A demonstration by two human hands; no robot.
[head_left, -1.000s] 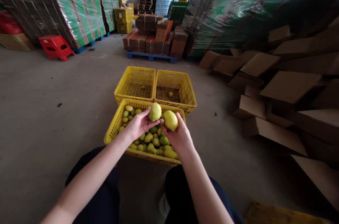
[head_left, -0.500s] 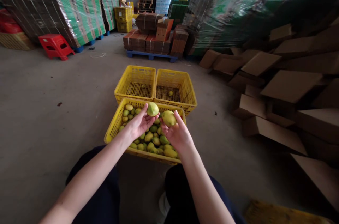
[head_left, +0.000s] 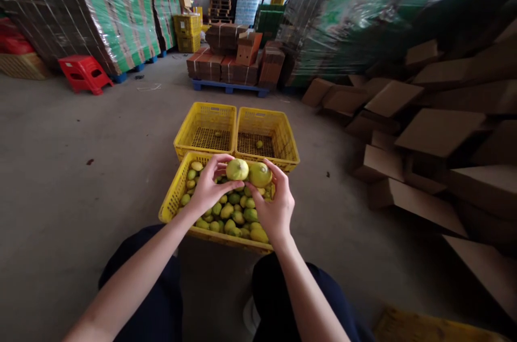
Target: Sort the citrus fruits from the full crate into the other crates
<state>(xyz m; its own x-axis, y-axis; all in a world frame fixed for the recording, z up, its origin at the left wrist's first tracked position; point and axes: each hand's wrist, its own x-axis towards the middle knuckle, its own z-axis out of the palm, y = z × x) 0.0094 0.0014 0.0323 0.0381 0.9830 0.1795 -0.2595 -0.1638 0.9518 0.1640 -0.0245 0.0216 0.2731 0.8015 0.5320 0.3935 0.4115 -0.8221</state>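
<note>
Above the near yellow crate (head_left: 172,199), my left hand (head_left: 212,183) is closed on a pale yellow-green lemon (head_left: 237,169), with thumb below and fingers behind it. My right hand (head_left: 277,204) grips a second, slightly greener lemon (head_left: 259,175) between thumb and fingers. The two fruits are side by side, very close together, with their ends turned up toward me. Under my hands, many yellow and green lemons (head_left: 227,210) fill the crate; my hands hide part of them.
Two more yellow crates, left (head_left: 186,126) and right (head_left: 285,134), stand just beyond, each with a lemon on its floor. Cardboard boxes (head_left: 440,129) are heaped at right. Bundled cardboard lies on a blue pallet (head_left: 230,87). A red stool (head_left: 85,74) stands at left.
Both hands have turned the lemons, so their ends now face me. The fruits have come closer together, and my left fingers have moved from beneath to behind its lemon.
</note>
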